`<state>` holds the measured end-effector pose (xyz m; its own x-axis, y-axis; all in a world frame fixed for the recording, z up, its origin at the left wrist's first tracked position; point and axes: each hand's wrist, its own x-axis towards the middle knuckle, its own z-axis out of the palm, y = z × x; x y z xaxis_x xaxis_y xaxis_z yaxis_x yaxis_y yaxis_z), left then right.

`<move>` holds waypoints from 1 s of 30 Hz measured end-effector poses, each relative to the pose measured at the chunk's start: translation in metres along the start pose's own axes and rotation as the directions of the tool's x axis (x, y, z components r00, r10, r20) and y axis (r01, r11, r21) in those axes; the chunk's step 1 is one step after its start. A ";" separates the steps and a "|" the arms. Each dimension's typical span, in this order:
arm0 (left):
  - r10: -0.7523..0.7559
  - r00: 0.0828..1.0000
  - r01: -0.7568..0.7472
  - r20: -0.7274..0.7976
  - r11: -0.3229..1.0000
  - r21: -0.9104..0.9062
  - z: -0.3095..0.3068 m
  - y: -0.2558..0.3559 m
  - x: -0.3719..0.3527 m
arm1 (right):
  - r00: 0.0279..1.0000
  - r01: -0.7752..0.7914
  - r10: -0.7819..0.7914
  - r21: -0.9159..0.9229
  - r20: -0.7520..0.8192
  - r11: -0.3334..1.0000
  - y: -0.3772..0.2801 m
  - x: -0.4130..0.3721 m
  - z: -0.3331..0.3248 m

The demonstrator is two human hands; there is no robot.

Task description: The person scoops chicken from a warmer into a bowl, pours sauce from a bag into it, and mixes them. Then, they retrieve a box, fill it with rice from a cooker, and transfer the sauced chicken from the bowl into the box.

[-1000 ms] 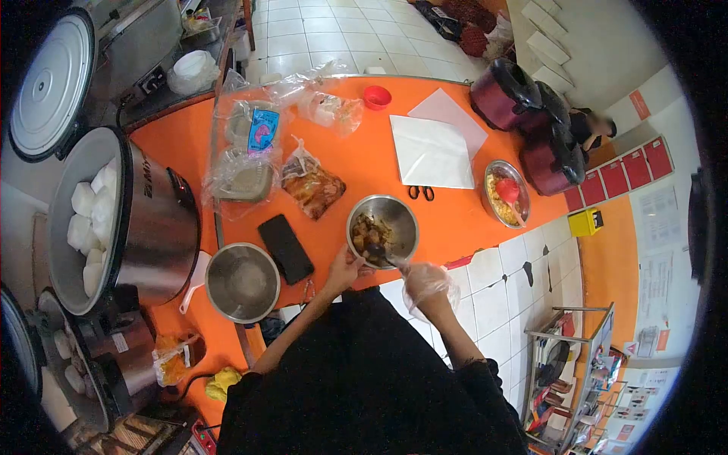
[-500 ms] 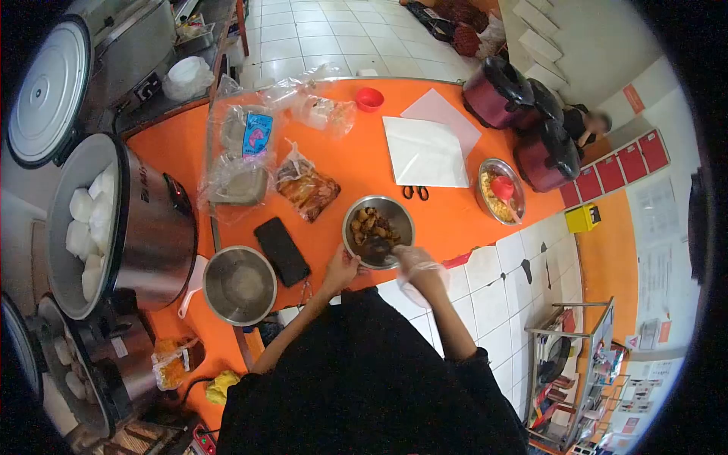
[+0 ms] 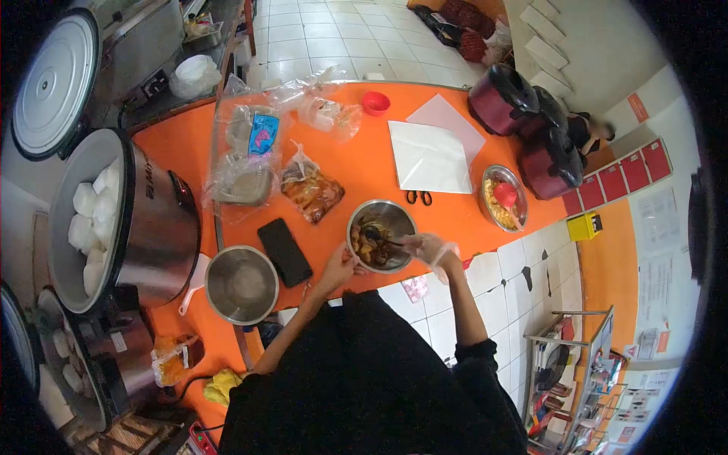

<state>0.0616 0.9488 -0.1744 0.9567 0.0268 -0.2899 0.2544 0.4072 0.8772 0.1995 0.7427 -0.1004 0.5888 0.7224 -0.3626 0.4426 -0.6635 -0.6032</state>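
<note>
Steel round bowl [image 3: 400,220] of brown food: your left hand [image 3: 339,267] grips its rim, your gloved right hand [image 3: 427,246] holds a dark spoon [image 3: 377,236] inside.

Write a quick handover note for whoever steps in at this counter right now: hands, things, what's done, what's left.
Left hand grips the near rim of the steel bowl on the orange counter.
Right hand, gloved, holds a spoon down in the bowl's brown food pieces.
Done: food is in the bowl.
Left: likely more stirring; the empty bowl beside the phone sits unused.
</note>
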 end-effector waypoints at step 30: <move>0.002 0.997 0.017 -0.078 0.971 0.239 -0.008 0.014 0.010 | 0.954 -0.268 0.203 -0.327 -0.219 0.906 -0.050 -0.008 0.014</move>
<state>0.0732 0.9626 -0.1678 0.9430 0.0991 -0.3176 0.2972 0.1777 0.9381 0.1629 0.7730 -0.0771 0.7997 0.5124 -0.3130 0.4647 -0.8583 -0.2177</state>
